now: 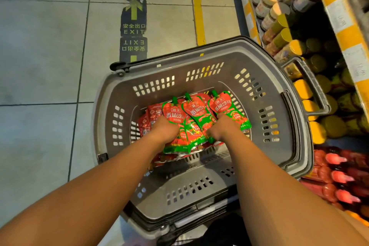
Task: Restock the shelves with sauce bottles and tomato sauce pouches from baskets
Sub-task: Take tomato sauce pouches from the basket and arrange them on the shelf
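**Inspector:** State of the basket?

**Assistant:** The grey basket (199,62) stands on the floor tiles (40,56) just beside the shelves (339,26). Tomato sauce pouches (194,118) lie in its bottom, several fanned on top, more red ones beneath and to the left. It is far from empty.

**Inspector:** The hands?

**Assistant:** Both are down inside the basket. The left hand (164,129) is closed on the leftmost of the fanned pouches; the right hand (224,126) is closed on the pouches at the right. The fingers are mostly hidden under the packs, so I cannot tell how many each hand holds.

**Inspector:** Shelves?

**Assistant:** Jars (279,26) fill the upper rows and red bottles (337,177) lie on the lowest. No pouch slot is visible.

**Inspector:** Progress?

**Assistant:** In my judgement, pickup is in hand; the pouches remain to be shelved. How many went up already cannot be judged.
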`<state>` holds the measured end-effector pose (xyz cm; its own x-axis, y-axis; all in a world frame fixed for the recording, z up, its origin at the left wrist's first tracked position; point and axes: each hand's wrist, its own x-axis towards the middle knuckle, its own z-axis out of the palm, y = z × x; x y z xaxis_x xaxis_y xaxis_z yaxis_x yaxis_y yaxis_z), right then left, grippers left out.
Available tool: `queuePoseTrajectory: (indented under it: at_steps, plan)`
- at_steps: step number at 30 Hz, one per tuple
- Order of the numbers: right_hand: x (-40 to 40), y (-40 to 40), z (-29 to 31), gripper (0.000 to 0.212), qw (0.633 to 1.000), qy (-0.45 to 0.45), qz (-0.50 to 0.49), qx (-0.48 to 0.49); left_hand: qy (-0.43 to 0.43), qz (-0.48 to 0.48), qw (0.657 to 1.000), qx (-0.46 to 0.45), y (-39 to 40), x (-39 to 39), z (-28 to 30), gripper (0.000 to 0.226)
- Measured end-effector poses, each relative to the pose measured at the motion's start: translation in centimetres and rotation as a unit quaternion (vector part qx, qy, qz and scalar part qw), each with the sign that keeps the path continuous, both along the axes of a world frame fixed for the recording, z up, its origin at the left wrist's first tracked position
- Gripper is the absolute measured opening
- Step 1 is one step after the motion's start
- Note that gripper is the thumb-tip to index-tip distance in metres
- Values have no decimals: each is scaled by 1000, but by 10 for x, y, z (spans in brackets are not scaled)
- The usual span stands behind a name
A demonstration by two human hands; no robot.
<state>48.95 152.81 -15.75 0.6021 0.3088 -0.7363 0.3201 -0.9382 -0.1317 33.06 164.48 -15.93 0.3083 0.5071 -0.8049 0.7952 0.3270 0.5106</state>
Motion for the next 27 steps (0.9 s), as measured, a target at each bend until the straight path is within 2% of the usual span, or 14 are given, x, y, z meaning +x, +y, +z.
queuePoseTrajectory:
  at_steps: [2,6,9,11,16,20,23,24,25,27]
  plan:
    - [1,1,0,62,1000,-15,15,-16,-3,8,1000,-2,1,0,1,18]
    - [0,2,3,47,999,-9,36,-29,1,14,1000,-26,1,2,3,31]
    - [-6,5,1,49,999,24,35,-26,-3,26,999,-33,1,2,4,30]
    - [-11,5,-1,58,999,38,23,-26,-10,34,999,-38,2,2,3,33]
    - [-9,1,-5,82,998,36,-47,-2,-13,34,999,-36,1,2,1,19]
    - [-7,3,-4,118,995,25,-98,8,-18,32,999,-22,1,4,-4,26]
    - [-7,2,-15,143,987,51,-140,57,-21,29,999,-19,0,3,-4,24]
    - [-7,1,-18,142,983,67,-152,75,-22,30,999,-23,0,3,-4,21]
    - [-10,0,-15,133,979,85,-162,90,-25,30,999,-24,0,2,-4,20]
    - [-12,0,-6,94,974,110,-169,103,-33,34,998,-30,0,1,-3,28]
